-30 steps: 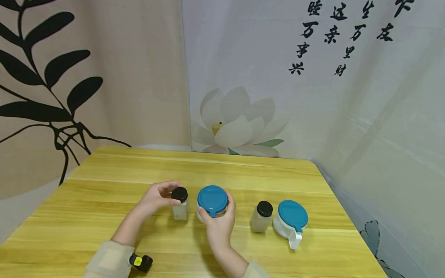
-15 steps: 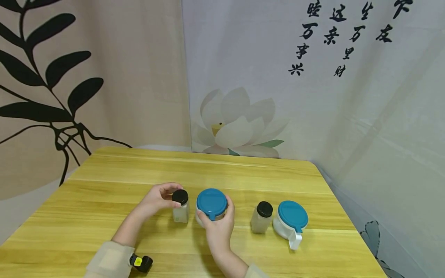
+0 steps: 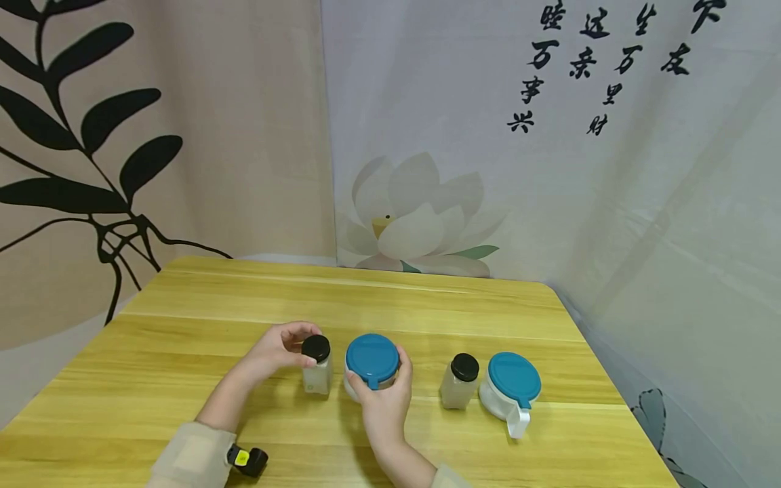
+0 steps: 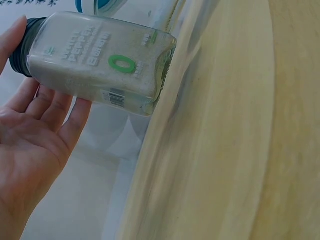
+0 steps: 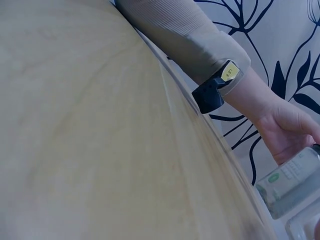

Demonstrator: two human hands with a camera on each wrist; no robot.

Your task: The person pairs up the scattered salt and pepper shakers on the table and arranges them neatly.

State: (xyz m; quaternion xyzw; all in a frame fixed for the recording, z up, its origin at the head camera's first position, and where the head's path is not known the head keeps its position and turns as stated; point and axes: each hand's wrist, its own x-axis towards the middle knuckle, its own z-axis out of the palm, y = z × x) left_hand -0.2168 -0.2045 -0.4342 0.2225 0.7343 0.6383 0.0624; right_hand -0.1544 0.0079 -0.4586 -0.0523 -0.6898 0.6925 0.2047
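Observation:
My left hand (image 3: 277, 351) pinches a white pepper bottle (image 3: 316, 378) just under its black cap. The left wrist view shows this glass bottle (image 4: 100, 60) with pale powder inside and a green mark; its base is close to the table, though contact is unclear. A short space to the right, my right hand (image 3: 386, 400) grips a round seasoning jar (image 3: 372, 357) with a blue lid, thumb and fingers on opposite sides. Only a corner of a clear container (image 5: 304, 222) shows low in the right wrist view, beside the bottle.
Farther right on the wooden table (image 3: 201, 325) stand a second black-capped bottle (image 3: 459, 388) and a second blue-lidded jar (image 3: 514, 379), its white handle facing the front. A printed curtain (image 3: 427, 102) hangs behind the table's back edge.
The held bottle and the held jar have both shifted slightly toward the person, most of it in the first half second. Both hands keep their hold, and the other bottle and jar stay put.

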